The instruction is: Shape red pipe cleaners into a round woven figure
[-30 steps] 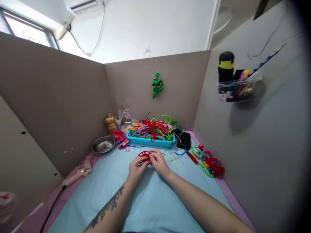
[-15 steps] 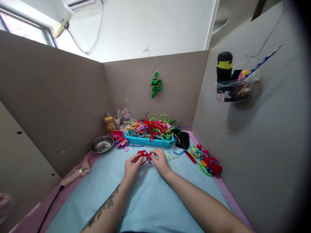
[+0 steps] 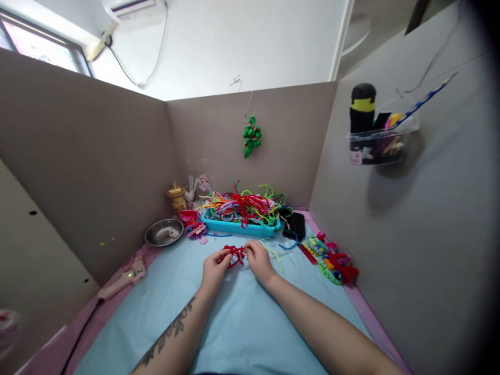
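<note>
Red openwork piece (image 3: 236, 255), looks like fuzzy wire, sits between the two hands, mid-worktop (image 3: 250, 323), front side of the blue tray (image 3: 242, 228). Left hand (image 3: 215, 268): grip clamped on the piece's left side, thumb against fingers. Right hand (image 3: 258, 260): fingertips bunched at its right end; cannot tell whether that grip pinches it or only touches.

Risks, my judgement: uneven pull between hands could stretch the loops out of shape; a pinch on too little wire could let an end slip. Fingers cover part of the piece, so a wrong crossing could go unnoticed. Reaching into the tangled stems (image 3: 250, 200) could drag several out, since they overhang the rim. Glue gun (image 3: 127, 278) has a green light on, may be hot; snagging its cord (image 3: 82, 330) could shift it.

Edges: partitions shut in left, back and right. Tray limits forward travel; metal bowl (image 3: 164, 233) sits far left, finished-looking colorful pieces (image 3: 332, 260) along the right edge. Loose yellow-green stem (image 3: 278, 259) lies just beside the right hand, red tool (image 3: 308, 253) farther right. Best room: blue cloth toward the person, between the forearms, plus the stretch left of the left hand.
</note>
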The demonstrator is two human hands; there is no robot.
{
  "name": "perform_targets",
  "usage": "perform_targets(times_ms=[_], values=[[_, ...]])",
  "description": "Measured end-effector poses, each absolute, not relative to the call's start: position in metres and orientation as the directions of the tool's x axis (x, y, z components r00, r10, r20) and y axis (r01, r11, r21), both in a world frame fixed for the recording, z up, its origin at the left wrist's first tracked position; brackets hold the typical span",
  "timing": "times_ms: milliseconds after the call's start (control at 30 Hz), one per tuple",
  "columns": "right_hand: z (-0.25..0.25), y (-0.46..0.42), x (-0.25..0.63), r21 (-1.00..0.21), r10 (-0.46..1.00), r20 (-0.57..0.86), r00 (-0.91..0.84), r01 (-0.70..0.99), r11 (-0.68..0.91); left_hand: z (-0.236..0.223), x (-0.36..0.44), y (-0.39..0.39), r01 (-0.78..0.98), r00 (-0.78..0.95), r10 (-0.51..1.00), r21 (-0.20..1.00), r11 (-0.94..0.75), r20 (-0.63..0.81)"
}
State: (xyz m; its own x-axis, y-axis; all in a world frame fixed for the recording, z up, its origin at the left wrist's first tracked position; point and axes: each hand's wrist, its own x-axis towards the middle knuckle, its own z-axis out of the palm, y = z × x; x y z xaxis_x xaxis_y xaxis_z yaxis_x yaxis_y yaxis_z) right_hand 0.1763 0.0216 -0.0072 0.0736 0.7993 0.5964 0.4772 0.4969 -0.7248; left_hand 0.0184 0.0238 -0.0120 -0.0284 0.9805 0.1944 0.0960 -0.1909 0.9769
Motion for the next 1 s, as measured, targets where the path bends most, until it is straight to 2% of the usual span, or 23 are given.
perform_targets(times_ms=[200, 433, 600, 733, 800, 1000], values=[[-0.014, 0.025, 0.175, -0.848, 0.857, 0.498, 0.134, 0.282, 0.449, -0.007, 0.022, 0.02, 0.161, 0.02, 0.973, 0.96, -0.23, 0.23], [-0.012, 0.022, 0.173, -0.869, 0.868, 0.48, 0.128, 0.203, 0.451, -0.006, 0.023, 0.019, 0.176, 0.061, 0.97, 0.954, -0.244, 0.236], [-0.012, 0.026, 0.173, -0.912, 0.902, 0.407, 0.145, 0.129, 0.39, -0.007, 0.023, 0.018, 0.222, 0.072, 0.946, 0.92, -0.324, 0.316], [-0.011, 0.029, 0.174, -0.947, 0.943, 0.32, 0.091, 0.033, 0.319, -0.006, 0.022, 0.016, 0.254, 0.059, 0.927, 0.893, -0.372, 0.369], [-0.01, 0.029, 0.174, -0.949, 0.948, 0.313, 0.066, 0.057, 0.31, -0.004, 0.022, 0.015, 0.253, 0.051, 0.92, 0.886, -0.388, 0.388], [-0.007, 0.025, 0.175, -0.872, 0.897, 0.433, 0.089, 0.294, 0.392, -0.003, 0.021, 0.017, 0.233, -0.003, 0.925, 0.9, -0.368, 0.38]])
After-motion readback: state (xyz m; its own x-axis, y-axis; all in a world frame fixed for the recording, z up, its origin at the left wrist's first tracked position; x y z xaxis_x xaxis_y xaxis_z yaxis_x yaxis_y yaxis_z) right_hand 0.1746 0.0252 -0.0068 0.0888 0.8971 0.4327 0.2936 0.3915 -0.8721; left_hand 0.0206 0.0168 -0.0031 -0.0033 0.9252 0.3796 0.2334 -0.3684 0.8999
